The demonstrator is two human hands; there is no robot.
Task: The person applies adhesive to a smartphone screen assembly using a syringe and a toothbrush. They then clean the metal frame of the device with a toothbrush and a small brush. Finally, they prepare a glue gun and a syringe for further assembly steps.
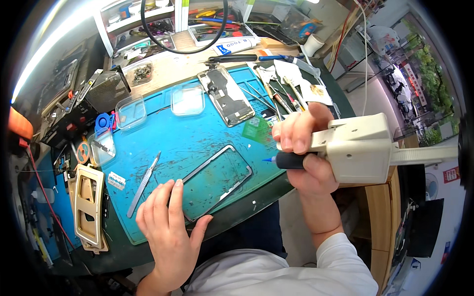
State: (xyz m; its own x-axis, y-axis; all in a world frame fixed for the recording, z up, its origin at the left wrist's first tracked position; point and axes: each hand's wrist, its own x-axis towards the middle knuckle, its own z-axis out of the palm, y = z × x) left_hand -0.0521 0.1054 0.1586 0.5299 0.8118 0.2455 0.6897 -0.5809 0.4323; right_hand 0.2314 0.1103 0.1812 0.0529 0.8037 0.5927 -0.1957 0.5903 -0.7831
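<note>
My right hand (pixel 308 143) is wrapped round a cream-coloured glue dispenser (pixel 358 148), held above the mat's right side. A black barrel with a blue needle tip (pixel 269 160) sticks out of it to the left. The tip hangs near a thin black phone frame (pixel 242 163), which lies on the blue work mat (pixel 163 143). My left hand (pixel 170 222) lies palm down at the frame's near-left corner, fingers stretched and thumb apart. Its fingertips appear to touch the frame; the corner is partly hidden beneath them. Left of this hand are tweezers (pixel 143 185).
An opened phone (pixel 227 96) lies at the mat's far side beside clear plastic boxes (pixel 187 99). Brushes and thin tools (pixel 281 93) lie right of it. A razor blade (pixel 116 180) and gold-coloured metal fixture (pixel 88 207) are at left. A black ring (pixel 185 52) hangs over the back.
</note>
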